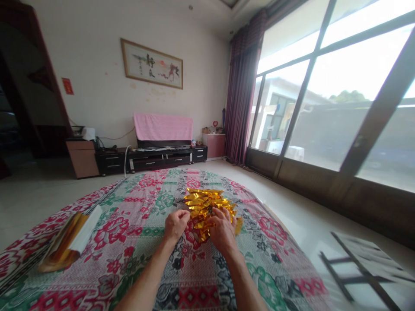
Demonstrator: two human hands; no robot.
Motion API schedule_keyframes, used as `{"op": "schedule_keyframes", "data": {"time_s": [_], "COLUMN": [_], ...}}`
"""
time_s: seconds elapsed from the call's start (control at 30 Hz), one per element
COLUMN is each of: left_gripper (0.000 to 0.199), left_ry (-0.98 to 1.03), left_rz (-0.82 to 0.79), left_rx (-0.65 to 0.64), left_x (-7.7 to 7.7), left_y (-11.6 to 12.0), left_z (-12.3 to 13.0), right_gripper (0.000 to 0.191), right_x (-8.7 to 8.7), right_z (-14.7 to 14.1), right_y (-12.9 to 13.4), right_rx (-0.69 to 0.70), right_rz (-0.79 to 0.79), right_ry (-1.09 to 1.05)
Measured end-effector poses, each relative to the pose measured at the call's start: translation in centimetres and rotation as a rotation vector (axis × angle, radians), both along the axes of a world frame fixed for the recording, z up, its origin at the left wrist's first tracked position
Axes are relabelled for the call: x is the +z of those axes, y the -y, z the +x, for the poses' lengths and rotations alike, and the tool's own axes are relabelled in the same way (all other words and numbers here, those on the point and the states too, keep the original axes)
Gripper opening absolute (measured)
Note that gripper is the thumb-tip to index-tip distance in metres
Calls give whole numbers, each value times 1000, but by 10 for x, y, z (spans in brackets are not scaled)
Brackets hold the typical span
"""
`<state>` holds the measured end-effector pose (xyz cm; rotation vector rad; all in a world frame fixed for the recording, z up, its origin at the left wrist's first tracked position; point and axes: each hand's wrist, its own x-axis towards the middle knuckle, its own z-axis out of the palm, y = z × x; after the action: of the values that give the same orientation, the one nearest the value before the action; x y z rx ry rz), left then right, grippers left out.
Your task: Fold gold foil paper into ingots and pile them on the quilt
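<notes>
Several shiny gold foil pieces (204, 194), folded to pointed ends, lie in rows on the floral tablecloth (155, 268). My left hand (177, 224) is closed at the left edge of the rows; whatever its fingertips hold, if anything, is too small to make out. Over the lower right of the rows is my right hand (223, 228), its fingers slightly apart and touching the foil. Part of the foil is hidden beneath it.
A curled stack of gold and white sheets (73, 237) lies at the table's left. A stool (366, 268) stands on the floor at the right. Beyond the table are a low black cabinet (158, 160) and something under a pink cloth (164, 126).
</notes>
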<state>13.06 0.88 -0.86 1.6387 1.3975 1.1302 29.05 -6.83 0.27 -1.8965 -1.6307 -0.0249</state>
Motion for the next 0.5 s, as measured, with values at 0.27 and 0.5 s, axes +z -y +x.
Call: {"op": "schedule_keyframes", "data": {"time_s": [0.27,0.5], "left_gripper": [20,19], "left_ry": [11,15], "left_rz": [-11,-3], "left_rx": [-5,-10], "left_x": [2,0], "left_y": [2,0], "left_z": [1,-1], "right_gripper": [28,26], "right_x": [10,22], "right_z": [-4,0], "right_y": [-2,-11], "right_rx": [28,75], "right_rz": [-107,-121], "right_ry": [58,94]}}
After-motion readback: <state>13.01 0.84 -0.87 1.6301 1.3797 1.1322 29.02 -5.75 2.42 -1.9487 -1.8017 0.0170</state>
